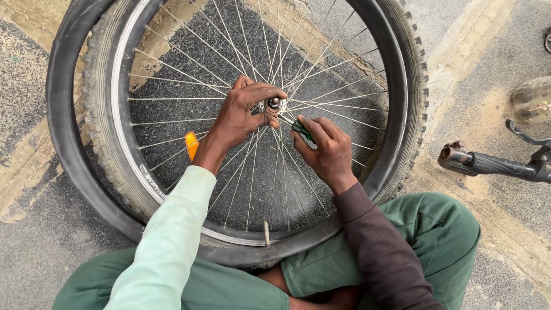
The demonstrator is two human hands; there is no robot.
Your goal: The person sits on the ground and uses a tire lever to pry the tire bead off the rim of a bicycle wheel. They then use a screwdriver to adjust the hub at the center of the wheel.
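Note:
A spoked bicycle wheel (121,115) with a knobby tyre (414,86) lies flat on the ground in front of me. My left hand (244,112) curls around the metal hub (274,104) at the wheel's centre, fingers over the axle nut. My right hand (327,150) sits just right of the hub and grips a small green-handled tool (302,134) that points toward the hub. An orange reflector (191,143) is clipped to the spokes at the left. A valve stem (266,233) sticks up from the near rim.
A black inner tube (62,120) loops around the tyre's left and near side. A bicycle handlebar grip with brake lever (488,163) lies at the right. A clear plastic container (532,100) stands at the far right. My green-trousered knees (442,229) frame the wheel's near edge.

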